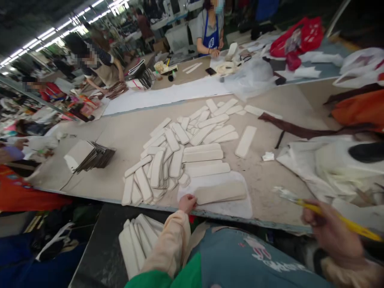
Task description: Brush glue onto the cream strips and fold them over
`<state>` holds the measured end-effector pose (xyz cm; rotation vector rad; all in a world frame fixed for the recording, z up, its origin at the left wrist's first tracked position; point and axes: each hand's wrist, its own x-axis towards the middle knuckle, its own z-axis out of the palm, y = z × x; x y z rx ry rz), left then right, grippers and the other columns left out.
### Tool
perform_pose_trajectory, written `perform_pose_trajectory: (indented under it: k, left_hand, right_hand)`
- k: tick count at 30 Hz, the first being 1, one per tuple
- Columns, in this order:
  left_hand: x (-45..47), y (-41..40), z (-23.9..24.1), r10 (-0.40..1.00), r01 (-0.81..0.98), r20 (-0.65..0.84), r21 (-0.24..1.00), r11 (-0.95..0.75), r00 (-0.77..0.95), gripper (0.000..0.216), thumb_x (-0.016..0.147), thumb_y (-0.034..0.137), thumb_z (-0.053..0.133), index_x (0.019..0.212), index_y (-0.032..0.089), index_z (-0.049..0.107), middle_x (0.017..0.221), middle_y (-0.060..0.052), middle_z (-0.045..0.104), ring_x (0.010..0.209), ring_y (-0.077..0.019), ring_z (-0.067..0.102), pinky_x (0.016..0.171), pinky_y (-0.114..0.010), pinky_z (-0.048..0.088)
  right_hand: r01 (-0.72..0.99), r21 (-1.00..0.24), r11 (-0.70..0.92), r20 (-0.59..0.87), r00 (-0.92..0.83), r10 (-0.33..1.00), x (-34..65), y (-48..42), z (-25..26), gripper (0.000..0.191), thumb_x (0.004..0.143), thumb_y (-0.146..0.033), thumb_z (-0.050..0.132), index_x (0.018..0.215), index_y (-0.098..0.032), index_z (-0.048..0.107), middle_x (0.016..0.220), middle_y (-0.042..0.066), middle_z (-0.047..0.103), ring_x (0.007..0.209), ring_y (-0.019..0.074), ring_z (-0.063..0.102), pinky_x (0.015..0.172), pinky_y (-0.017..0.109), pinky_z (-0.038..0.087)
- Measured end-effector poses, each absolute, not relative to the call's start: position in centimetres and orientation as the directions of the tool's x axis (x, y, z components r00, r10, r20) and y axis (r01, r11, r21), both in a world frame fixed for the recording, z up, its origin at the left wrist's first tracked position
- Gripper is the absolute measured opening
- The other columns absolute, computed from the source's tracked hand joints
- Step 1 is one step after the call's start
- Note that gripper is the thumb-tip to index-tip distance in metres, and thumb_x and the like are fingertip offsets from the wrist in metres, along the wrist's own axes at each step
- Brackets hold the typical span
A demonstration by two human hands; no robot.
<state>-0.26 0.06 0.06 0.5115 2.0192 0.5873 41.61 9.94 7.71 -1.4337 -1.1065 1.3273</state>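
My left hand rests on the near end of a long beige padded strip that lies on a white sheet at the table's front edge. My right hand is closed around a yellow-handled brush, its pale bristles pointing left just above the table. Beyond the strip, a heap of several similar white strips spreads over the middle of the table. A stack of strips sits below the table edge beside my left arm.
A pile of dark flat pieces topped by a white one lies at the left. White cloth and bags crowd the right side, with an orange bag behind. Other people work at the far end; one in a blue apron.
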Motion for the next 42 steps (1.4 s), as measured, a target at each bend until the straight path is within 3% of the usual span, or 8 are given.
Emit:
perform_pose_trajectory:
  k: [2,7,18,26,42]
  left_hand:
    - [-0.6,0.1,0.1,0.581,0.083,-0.678,0.616,0.783,-0.450,0.009,0.077,0.022,0.059,0.073,0.015,0.056,0.051,0.004,0.057,0.050,-0.0099,0.057,0.049,-0.020,0.046]
    - [-1.1,0.1,-0.4,0.595,0.005,-0.712,0.640,0.769,-0.372,0.013,0.073,0.025,0.062,0.068,0.016,0.054,0.049,0.004,0.057,0.047,-0.0097,0.056,0.046,-0.019,0.044]
    - [-2.6,-0.1,-1.9,0.594,-0.076,-0.766,0.626,0.776,-0.247,0.022,0.068,0.033,0.067,0.065,0.015,0.055,0.047,0.003,0.057,0.045,-0.0106,0.055,0.044,-0.020,0.044]
    - [-3.0,0.1,-1.9,0.609,-0.057,-0.764,0.632,0.773,-0.214,0.023,0.068,0.033,0.067,0.065,0.015,0.053,0.048,0.004,0.056,0.044,-0.0098,0.055,0.042,-0.019,0.044]
    - [-3.0,0.1,-1.7,0.613,-0.024,-0.753,0.636,0.771,-0.240,0.024,0.064,0.036,0.069,0.064,0.017,0.053,0.048,0.004,0.057,0.046,-0.0107,0.057,0.045,-0.020,0.046]
  right_hand:
    - [-0.017,-0.965,-0.262,-0.260,-0.077,0.963,36.3,8.9,7.5,0.026,0.083,-0.048,0.047,0.090,-0.026,0.060,0.054,0.000,0.047,0.048,0.0161,0.045,0.045,0.030,0.037]
    - [0.079,-0.938,-0.336,-0.343,-0.337,0.877,25.6,6.8,7.0,0.025,0.087,-0.047,0.042,0.089,-0.023,0.051,0.052,-0.004,0.047,0.048,0.0139,0.044,0.049,0.027,0.038]
    - [0.281,-0.928,-0.243,-0.361,-0.526,0.770,16.7,5.6,4.8,0.026,0.087,-0.046,0.043,0.087,-0.022,0.054,0.056,-0.006,0.051,0.051,0.0119,0.048,0.052,0.024,0.040]
    - [0.312,-0.925,-0.217,-0.355,-0.507,0.785,15.4,5.3,3.3,0.027,0.088,-0.046,0.042,0.087,-0.022,0.055,0.054,-0.006,0.051,0.051,0.0119,0.049,0.053,0.023,0.040]
    - [0.351,-0.904,-0.243,-0.295,-0.103,0.950,26.4,8.9,2.8,0.028,0.084,-0.048,0.046,0.085,-0.022,0.054,0.057,-0.005,0.051,0.053,0.0129,0.050,0.054,0.025,0.045]
